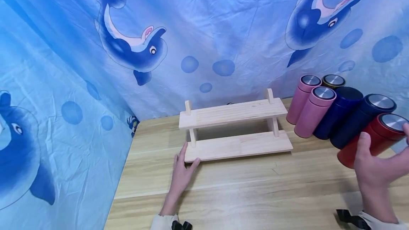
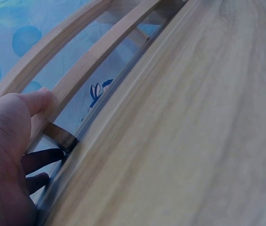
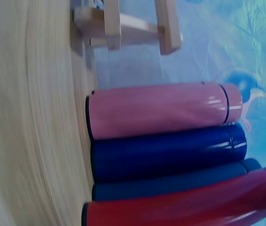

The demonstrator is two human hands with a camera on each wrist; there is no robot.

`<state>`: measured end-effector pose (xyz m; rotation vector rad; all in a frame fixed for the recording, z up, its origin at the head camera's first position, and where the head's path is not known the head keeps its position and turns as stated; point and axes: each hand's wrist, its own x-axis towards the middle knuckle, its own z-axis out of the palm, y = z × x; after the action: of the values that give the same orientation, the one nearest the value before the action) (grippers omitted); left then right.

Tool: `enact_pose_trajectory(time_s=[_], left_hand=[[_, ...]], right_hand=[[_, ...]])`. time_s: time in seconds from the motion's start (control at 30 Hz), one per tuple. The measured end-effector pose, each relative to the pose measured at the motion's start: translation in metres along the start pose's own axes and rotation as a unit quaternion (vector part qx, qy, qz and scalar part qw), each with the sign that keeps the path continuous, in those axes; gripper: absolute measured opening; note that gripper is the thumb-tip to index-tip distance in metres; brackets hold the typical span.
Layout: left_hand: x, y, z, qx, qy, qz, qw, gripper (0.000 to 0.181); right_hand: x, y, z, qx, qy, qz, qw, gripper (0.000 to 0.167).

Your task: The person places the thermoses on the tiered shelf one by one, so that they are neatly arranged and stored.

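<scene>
A two-tier wooden shelf stands in the middle of the table. My left hand grips its lower front left corner, thumb at the front edge and fingers around the end. In the left wrist view the thumb of my left hand presses on a board of the shelf. On the right, my right hand holds a red thermos bottle, thumb on one side and fingers on the other. A fingertip shows at the edge of the right wrist view, by the red bottle's top.
Beside the red bottle stand a dark navy bottle, a blue bottle, two pink bottles, the front one nearer, and a bottle with a gold rim behind. A blue dolphin-print cloth hangs behind the wooden table.
</scene>
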<state>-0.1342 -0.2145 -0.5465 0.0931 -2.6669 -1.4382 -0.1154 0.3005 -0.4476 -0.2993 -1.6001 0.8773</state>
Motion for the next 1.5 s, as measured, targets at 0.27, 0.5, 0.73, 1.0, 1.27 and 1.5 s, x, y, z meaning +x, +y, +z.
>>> enact_pose_trajectory(time_s=[0.27, 0.5, 0.73, 1.0, 1.27, 1.5], left_hand=[[0.000, -0.002, 0.001, 0.002, 0.000, -0.004, 1.0000, 0.086], [0.001, -0.001, 0.000, -0.001, 0.004, -0.005, 1.0000, 0.085], [0.001, 0.001, -0.001, 0.007, 0.006, -0.011, 0.9999, 0.085], [0.003, 0.001, -0.001, -0.001, 0.002, -0.008, 1.0000, 0.085], [0.001, 0.000, 0.000, -0.001, 0.003, -0.012, 0.9999, 0.085], [0.001, 0.000, 0.002, 0.001, 0.006, -0.012, 0.9999, 0.085]], right_hand=[[0.005, 0.029, -0.011, -0.064, -0.074, 0.092, 0.9910, 0.071], [0.000, 0.044, -0.007, -0.051, -0.087, 0.114, 0.9884, 0.071], [-0.001, 0.058, -0.008, -0.046, -0.095, 0.074, 0.9917, 0.069], [-0.001, 0.067, -0.013, -0.065, -0.111, 0.063, 0.9897, 0.069], [-0.002, 0.065, -0.009, -0.069, -0.096, 0.103, 0.9876, 0.070], [-0.003, 0.062, -0.011, -0.074, -0.092, 0.116, 0.9862, 0.072]])
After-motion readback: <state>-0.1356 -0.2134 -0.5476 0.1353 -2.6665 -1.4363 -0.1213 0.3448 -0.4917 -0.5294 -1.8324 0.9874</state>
